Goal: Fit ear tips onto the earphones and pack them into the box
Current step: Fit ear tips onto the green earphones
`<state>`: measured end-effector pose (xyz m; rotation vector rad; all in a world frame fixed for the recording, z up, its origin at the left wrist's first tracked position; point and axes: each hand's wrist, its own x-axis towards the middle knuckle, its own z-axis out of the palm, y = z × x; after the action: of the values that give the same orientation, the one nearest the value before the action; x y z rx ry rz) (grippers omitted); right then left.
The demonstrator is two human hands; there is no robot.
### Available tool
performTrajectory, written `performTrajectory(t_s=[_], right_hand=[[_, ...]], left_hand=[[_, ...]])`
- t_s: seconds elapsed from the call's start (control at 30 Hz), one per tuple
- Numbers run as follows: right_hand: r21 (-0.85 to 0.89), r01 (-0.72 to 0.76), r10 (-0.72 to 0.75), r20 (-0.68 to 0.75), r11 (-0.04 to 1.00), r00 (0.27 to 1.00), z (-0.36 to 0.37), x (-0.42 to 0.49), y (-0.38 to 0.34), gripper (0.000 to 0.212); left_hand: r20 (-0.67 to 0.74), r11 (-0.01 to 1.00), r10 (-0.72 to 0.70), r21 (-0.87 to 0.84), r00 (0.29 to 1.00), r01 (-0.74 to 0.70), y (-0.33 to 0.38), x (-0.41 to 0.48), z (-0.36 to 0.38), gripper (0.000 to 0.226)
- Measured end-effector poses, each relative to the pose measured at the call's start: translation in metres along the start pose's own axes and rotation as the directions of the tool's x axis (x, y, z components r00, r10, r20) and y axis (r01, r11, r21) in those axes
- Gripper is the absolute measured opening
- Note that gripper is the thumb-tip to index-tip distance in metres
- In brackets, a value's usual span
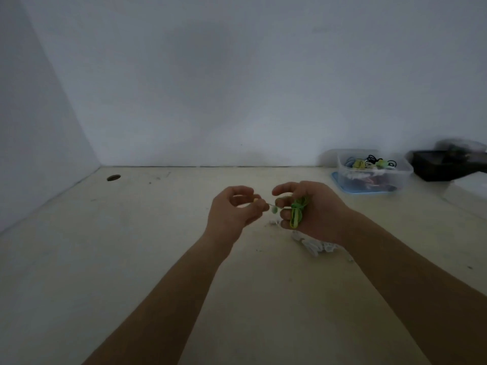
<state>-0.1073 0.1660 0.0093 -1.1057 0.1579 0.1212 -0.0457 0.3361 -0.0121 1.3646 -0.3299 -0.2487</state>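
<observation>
A pale, scuffed surface [131, 259] runs back to two white walls [237, 75] that meet at the far left corner. Near that corner there is a round hole [113, 177] in the top. At the far right corner a clear box [374, 172] stands on a blue lid [336, 179], with tangled cords inside in green, black and other colours. Just beside it, to the right, is a black tray [437, 167].

Both bare forearms reach in from the near edge, and the hands meet over the middle of the surface. The right hand [311, 206] is turned palm inward, its grip curled round the bundled green cord of the earphones [297, 213]. A thin lead runs from the bundle to the left hand [234, 209], whose grip is a narrow pinch of thumb and fingertips on a small pale end piece. A green bud [274, 210] hangs between the hands.

A heap of white ear tips [316, 245] lies on the surface, partly hidden under the right wrist. Whether the pinched piece is a bud or a tip is too small to tell. The tray is blurred and cut off by the right frame edge, as is a white block [471, 191] in front of it.
</observation>
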Motion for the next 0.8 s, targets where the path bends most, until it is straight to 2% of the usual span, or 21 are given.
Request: performTrajectory(t_s=[0.03, 0.1, 0.17, 0.23, 0.33, 0.47, 0.6, 0.67, 0.7, 0.73, 0.8], right_hand=[[-0.031, 0.028, -0.028, -0.005, 0.999, 1.0, 0.003, 0.003, 0.001, 0.026], [-0.222, 0.11, -0.133, -0.095, 0.969, 0.987, 0.007, 0.009, 0.004, 0.015], [-0.459, 0.168, -0.272, -0.17, 0.873, 0.947, 0.008, 0.017, 0.007, 0.022], [-0.568, 0.223, -0.364, -0.146, 0.792, 0.92, 0.011, 0.023, 0.011, 0.02], [-0.568, 0.282, -0.412, -0.111, 0.773, 0.904, 0.012, 0.027, 0.018, 0.016], [-0.515, 0.318, -0.413, -0.078, 0.796, 0.907, 0.014, 0.033, 0.02, 0.015], [-0.474, 0.324, -0.394, -0.054, 0.819, 0.918, 0.016, 0.038, 0.026, 0.011], [-0.47, 0.309, -0.386, -0.075, 0.827, 0.92, 0.015, 0.043, 0.029, 0.01], [-0.457, 0.293, -0.374, -0.097, 0.84, 0.922, 0.014, 0.044, 0.03, 0.01], [-0.427, 0.275, -0.357, -0.123, 0.861, 0.926, 0.012, 0.045, 0.032, 0.01], [-0.338, 0.245, -0.316, -0.174, 0.909, 0.933, 0.01, 0.049, 0.034, 0.009]], left_hand=[[-0.024, 1.0, 0.005, -0.002, 1.0, -0.005, 0.002, 0.002, -0.002, 0.03], [-0.031, 1.0, 0.011, -0.003, 0.999, -0.011, 0.006, 0.006, -0.005, 0.029], [-0.014, 1.0, 0.015, -0.01, 1.0, -0.015, 0.009, 0.009, -0.008, 0.023], [-0.027, 0.999, 0.035, 0.03, 0.999, -0.034, 0.01, 0.013, -0.008, 0.021], [-0.071, 0.989, 0.074, 0.133, 0.995, -0.064, 0.006, 0.018, -0.01, 0.021], [-0.085, 0.99, 0.09, 0.114, 0.992, -0.08, 0.003, 0.023, -0.015, 0.008], [0.014, 0.993, 0.068, 0.097, 0.998, -0.069, 0.005, 0.025, -0.021, 0.008], [0.05, 0.975, 0.085, 0.202, 0.995, -0.093, 0.004, 0.028, -0.029, 0.009], [0.053, 0.925, 0.123, 0.356, 0.991, -0.134, 0.002, 0.03, -0.034, 0.009], [0.068, 0.815, 0.169, 0.552, 0.983, -0.178, 0.001, 0.033, -0.041, 0.01], [0.125, 0.522, 0.181, 0.828, 0.976, -0.203, -0.004, 0.036, -0.051, 0.01]])
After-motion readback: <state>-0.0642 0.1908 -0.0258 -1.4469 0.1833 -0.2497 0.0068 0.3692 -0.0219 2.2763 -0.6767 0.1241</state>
